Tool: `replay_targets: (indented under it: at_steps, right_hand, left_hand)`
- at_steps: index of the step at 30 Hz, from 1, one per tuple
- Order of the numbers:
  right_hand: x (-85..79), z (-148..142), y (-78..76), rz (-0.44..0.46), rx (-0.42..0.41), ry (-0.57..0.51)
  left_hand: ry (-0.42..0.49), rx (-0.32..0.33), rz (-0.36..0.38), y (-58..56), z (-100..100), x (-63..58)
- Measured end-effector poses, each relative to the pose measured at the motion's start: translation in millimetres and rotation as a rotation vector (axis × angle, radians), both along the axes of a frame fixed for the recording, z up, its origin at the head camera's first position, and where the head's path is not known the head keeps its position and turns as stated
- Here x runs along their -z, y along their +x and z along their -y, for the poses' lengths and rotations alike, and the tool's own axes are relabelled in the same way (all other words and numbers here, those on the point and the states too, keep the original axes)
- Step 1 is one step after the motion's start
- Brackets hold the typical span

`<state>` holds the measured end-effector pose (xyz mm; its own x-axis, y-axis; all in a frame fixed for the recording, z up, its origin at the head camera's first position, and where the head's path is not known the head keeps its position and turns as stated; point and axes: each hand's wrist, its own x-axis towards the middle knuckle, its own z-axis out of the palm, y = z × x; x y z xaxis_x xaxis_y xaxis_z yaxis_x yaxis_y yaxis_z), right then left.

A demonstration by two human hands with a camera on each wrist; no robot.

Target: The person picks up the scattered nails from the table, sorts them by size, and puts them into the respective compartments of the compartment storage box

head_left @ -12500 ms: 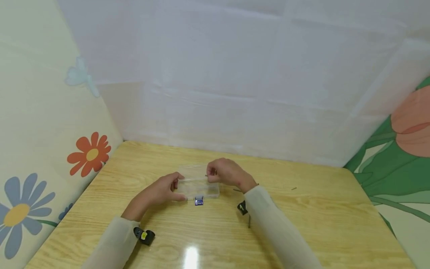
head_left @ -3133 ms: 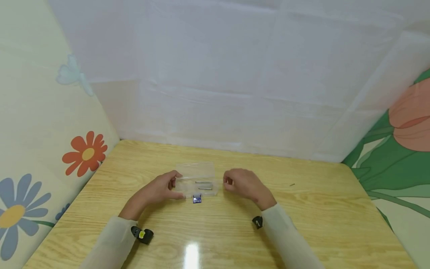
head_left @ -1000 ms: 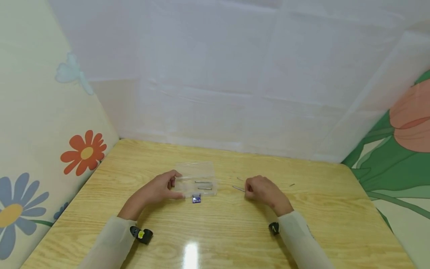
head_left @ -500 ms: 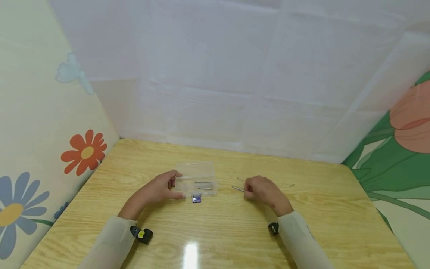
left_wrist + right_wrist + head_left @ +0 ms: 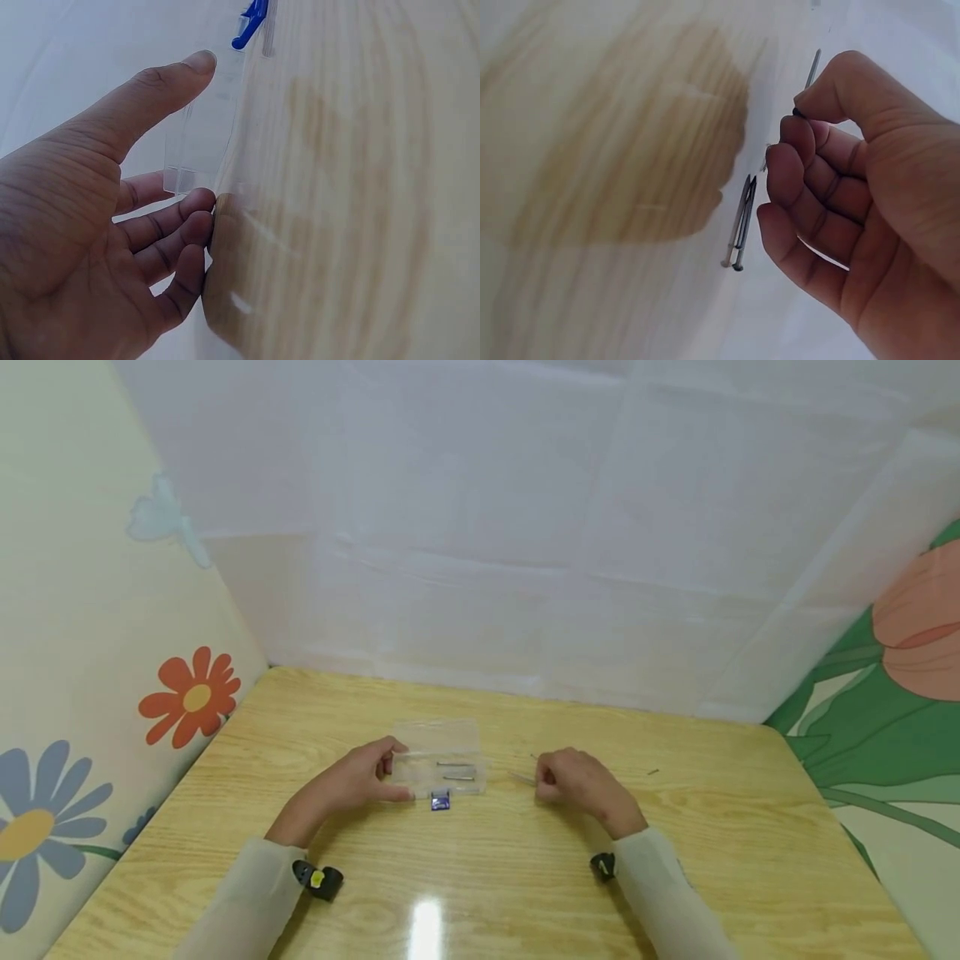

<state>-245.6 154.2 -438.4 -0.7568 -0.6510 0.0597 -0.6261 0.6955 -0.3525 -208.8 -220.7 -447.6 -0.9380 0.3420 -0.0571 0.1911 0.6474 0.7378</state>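
A clear plastic box [image 5: 420, 787] with its lid [image 5: 438, 735] folded back lies on the table, its blue-purple latch [image 5: 440, 801] at the front. Two nails [image 5: 456, 765] lie inside. My left hand [image 5: 356, 785] holds the box's left end, thumb at the front edge and fingers round the side; the left wrist view shows the thumb [image 5: 150, 97] beside the clear wall. To the right of the box, my right hand [image 5: 585, 787] pinches a nail [image 5: 813, 69] between thumb and index finger, its pointed end towards the box.
Two more nails [image 5: 739, 225] lie side by side on the table by my right fingers. A short nail-like piece [image 5: 653, 772] lies farther right on the wood-grain table [image 5: 480, 868]. White cloth [image 5: 480, 527] hangs behind the table.
Earlier my right hand was over the box; two nails now lie inside it. It then moved right, took hold of another nail, and has just shifted slightly left. The left hand stays at the box.
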Motion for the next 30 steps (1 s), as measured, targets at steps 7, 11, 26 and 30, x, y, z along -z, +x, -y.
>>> replay_targets:
  at_steps: [7,11,26,30]
  right_hand:
    - [-3.6,8.3,-2.0,-0.021,-0.028,-0.034]
    - [-7.1,13.4,-2.4,-0.019,-0.044,-0.050]
    - [-11.0,39.6,-8.9,-0.002,-0.079,-0.072]
    - [-14.0,49.9,-11.4,0.003,-0.072,-0.049]
  left_hand:
    - [-0.003,0.002,-0.008,-0.4,0.1,-0.7]
    - [0.000,0.004,-0.008,0.1,0.4,-0.5]
    - [0.004,0.000,0.001,1.9,-0.2,-0.6]
    - [0.008,0.001,0.001,1.5,-0.2,-0.5]
